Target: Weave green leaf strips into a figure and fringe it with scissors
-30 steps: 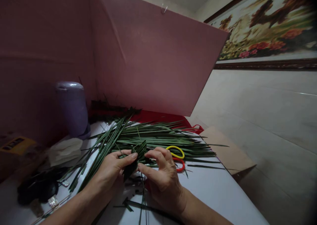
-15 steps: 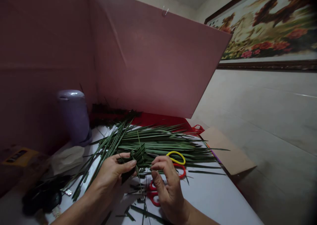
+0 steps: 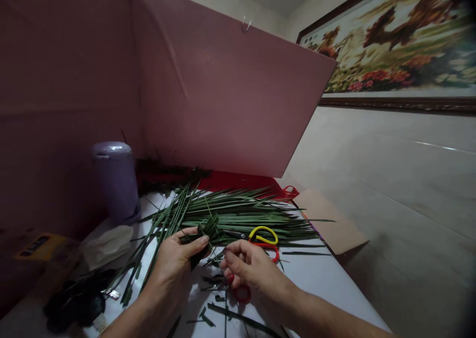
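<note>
My left hand [image 3: 177, 254] is closed around a folded piece of woven green leaf [image 3: 210, 227], its thumb pressed on the near side. To the right of it, my right hand [image 3: 251, 264] has its fingers curled and thumb drawn in. Whether a thin strip lies in that pinch I cannot make out. Beyond the right hand lie scissors with one yellow and one red handle [image 3: 266, 235]. Below the same hand, red-handled scissors [image 3: 242, 294] are partly covered by it. A pile of long green leaves [image 3: 245, 210] spreads behind both hands.
Leaf scraps [image 3: 206, 318] litter the white tabletop [image 3: 320, 288]. On the left stand a lilac bin [image 3: 117, 184], white tissue [image 3: 107, 246] and a black object [image 3: 76, 298]. Pink panels [image 3: 230, 95] rise behind. Brown cardboard [image 3: 330, 221] sits at the right edge.
My right hand has turned and its fingers have drawn closer together, near the woven leaf. My left hand keeps its hold. The view has shifted slightly.
</note>
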Available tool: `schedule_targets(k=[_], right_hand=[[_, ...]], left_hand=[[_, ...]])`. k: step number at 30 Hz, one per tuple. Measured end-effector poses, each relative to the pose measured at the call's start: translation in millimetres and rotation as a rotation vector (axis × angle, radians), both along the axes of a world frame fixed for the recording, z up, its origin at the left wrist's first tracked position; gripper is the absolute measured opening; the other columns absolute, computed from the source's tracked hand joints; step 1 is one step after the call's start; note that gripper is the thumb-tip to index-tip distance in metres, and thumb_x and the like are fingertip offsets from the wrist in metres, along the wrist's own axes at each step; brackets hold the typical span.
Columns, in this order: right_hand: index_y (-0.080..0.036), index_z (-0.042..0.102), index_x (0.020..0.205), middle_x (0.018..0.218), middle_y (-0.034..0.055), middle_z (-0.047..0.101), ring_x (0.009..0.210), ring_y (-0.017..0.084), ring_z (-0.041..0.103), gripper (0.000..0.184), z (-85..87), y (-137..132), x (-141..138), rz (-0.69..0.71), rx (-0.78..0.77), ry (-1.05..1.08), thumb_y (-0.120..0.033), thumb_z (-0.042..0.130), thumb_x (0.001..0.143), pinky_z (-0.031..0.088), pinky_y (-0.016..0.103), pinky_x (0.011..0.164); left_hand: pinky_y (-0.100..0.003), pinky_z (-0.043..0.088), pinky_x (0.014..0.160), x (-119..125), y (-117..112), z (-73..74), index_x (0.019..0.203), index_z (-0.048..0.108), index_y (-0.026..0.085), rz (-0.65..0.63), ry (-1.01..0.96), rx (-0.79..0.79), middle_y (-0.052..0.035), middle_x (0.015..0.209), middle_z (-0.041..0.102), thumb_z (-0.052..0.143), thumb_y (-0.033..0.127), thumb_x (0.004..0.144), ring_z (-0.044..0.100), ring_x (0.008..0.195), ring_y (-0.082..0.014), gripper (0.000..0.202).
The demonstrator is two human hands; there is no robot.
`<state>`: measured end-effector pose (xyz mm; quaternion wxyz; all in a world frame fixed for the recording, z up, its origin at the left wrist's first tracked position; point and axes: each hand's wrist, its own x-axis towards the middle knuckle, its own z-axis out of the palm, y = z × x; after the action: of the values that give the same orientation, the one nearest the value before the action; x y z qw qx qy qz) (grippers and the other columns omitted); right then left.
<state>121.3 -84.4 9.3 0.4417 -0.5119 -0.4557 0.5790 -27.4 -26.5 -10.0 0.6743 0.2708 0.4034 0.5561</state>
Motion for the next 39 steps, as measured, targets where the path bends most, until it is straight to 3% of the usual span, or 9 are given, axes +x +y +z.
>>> schedule_targets(k=[3,8,17,22,32,39], right_hand=[[-0.013,0.053,0.084,0.069,-0.0003,0.056,0.057,0.009,0.051,0.041,1.6,11,-12,0.048,0.04,-0.055,-0.046,0.069,0.065,0.037,0.018,0.047],[-0.012,0.055,0.081,0.055,-0.0044,0.051,0.046,0.007,0.045,0.037,-6.6,30,-28,0.095,0.115,0.027,-0.041,0.071,0.065,0.034,0.018,0.044],[-0.013,0.059,0.08,0.05,-0.0031,0.052,0.043,0.007,0.043,0.039,-27.9,43,-21,0.113,0.07,0.074,-0.047,0.071,0.064,0.031,0.017,0.04],[-0.014,0.062,0.08,0.048,-0.003,0.05,0.041,0.009,0.044,0.043,-42.1,45,-19,0.098,0.054,0.137,-0.051,0.073,0.059,0.033,0.019,0.039],[-0.014,0.062,0.088,0.046,-0.0039,0.048,0.037,0.006,0.042,0.051,-50.5,43,-20,0.171,0.112,0.188,-0.055,0.07,0.06,0.035,0.018,0.038],[-0.014,0.06,0.084,0.045,-0.005,0.046,0.036,0.005,0.04,0.049,-58.2,44,-21,0.16,0.111,0.205,-0.055,0.071,0.059,0.031,0.017,0.037]], left_hand=[[-0.023,0.051,0.047,-2,0,1.3,0.076,0.057,0.014,-0.015,0.0,0.009,-0.002,0.056,0.068,0.079,0.005,0.048,0.064,0.048,-0.0153,0.037],[-0.027,0.05,0.05,-6,0,1.1,0.075,0.058,0.014,-0.001,-0.037,0.04,-0.0034,0.058,0.07,0.082,0.012,0.045,0.064,0.049,-0.0173,0.038],[-0.028,0.048,0.056,0,-2,-4.6,0.072,0.061,0.013,0.063,-0.103,0.062,-0.0059,0.064,0.07,0.081,0.012,0.046,0.064,0.055,-0.0179,0.034],[-0.029,0.048,0.053,1,-3,-5.7,0.069,0.061,0.014,0.032,-0.117,0.005,-0.0058,0.06,0.07,0.083,0.009,0.04,0.063,0.052,-0.0187,0.037],[-0.03,0.048,0.056,-3,-1,-12.6,0.071,0.062,0.013,-0.078,-0.086,-0.01,-0.0057,0.06,0.069,0.079,0.009,0.05,0.062,0.052,-0.0171,0.028],[-0.028,0.047,0.053,-3,-2,-14.1,0.069,0.06,0.015,-0.031,-0.04,-0.025,-0.0033,0.057,0.068,0.078,0.006,0.047,0.062,0.05,-0.0171,0.03]])
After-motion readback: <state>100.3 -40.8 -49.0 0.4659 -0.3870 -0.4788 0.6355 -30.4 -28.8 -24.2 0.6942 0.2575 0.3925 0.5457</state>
